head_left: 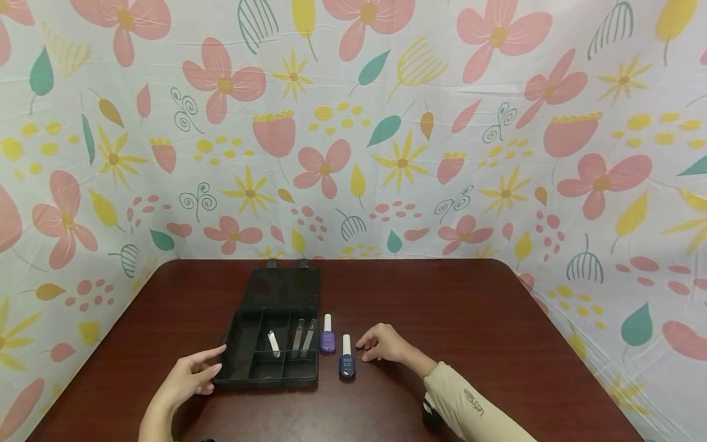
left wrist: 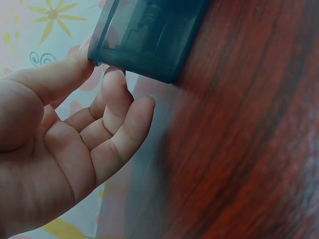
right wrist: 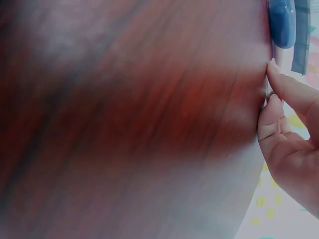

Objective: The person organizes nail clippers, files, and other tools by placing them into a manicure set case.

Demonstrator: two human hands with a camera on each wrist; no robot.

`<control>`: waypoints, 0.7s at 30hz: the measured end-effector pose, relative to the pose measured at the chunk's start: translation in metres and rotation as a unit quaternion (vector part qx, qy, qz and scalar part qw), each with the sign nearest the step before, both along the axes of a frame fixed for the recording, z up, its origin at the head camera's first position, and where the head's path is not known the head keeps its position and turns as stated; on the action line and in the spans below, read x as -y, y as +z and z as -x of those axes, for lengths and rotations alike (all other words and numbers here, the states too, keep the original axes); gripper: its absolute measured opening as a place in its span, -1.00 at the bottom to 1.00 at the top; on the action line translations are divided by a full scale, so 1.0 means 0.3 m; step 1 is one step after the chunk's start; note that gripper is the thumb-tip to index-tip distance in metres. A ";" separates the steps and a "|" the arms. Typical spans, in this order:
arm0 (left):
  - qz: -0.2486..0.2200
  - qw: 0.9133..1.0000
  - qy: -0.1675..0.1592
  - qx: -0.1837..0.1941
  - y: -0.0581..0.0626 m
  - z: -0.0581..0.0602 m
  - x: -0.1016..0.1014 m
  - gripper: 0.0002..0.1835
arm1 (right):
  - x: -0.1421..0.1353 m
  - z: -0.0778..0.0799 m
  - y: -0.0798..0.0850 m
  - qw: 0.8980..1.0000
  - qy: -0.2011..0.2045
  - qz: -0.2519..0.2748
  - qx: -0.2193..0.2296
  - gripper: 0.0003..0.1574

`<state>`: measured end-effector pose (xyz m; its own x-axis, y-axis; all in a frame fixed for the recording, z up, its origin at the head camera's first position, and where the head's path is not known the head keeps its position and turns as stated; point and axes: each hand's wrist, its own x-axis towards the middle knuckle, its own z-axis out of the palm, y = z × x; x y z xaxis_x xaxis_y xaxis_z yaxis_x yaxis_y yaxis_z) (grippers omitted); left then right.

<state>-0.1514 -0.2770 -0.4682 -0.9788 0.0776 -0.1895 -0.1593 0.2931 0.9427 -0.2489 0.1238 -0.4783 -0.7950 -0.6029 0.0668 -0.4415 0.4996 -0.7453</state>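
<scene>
A black compartment box (head_left: 240, 347) lies with its lid (head_left: 282, 288) flipped back. My left hand (head_left: 188, 377) touches its left side with extended index finger and thumb, the other fingers loosely bent; in the left wrist view the fingertips meet the box's corner (left wrist: 149, 50). A silver nail clipper (head_left: 274, 344) and two slim metal strips (head_left: 297, 336) lie inside the box. To its right, a purple nail polish bottle (head_left: 328, 341) and a dark blue one (head_left: 347, 364) have white caps. Beside them, my right hand (head_left: 386, 344) pinches a small metal thing (right wrist: 270, 93) at the tabletop, mostly hidden by fingers.
The dark red-brown wooden table (head_left: 409, 288) has rounded far corners. A floral curtain (head_left: 353, 153) hangs behind and along both sides. A black band (head_left: 432, 414) shows under the right sleeve (head_left: 469, 399).
</scene>
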 end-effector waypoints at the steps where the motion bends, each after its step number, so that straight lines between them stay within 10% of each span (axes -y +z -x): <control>1: 0.002 1.000 0.001 0.001 0.000 0.000 -0.001 -0.44 | -0.001 0.000 -0.001 1.000 0.005 -0.001 -0.007 -0.75; 21: 0.004 1.000 0.009 0.007 0.002 0.000 -0.003 -0.45 | 0.002 -0.003 -0.006 1.000 -0.003 0.004 -0.016 -0.84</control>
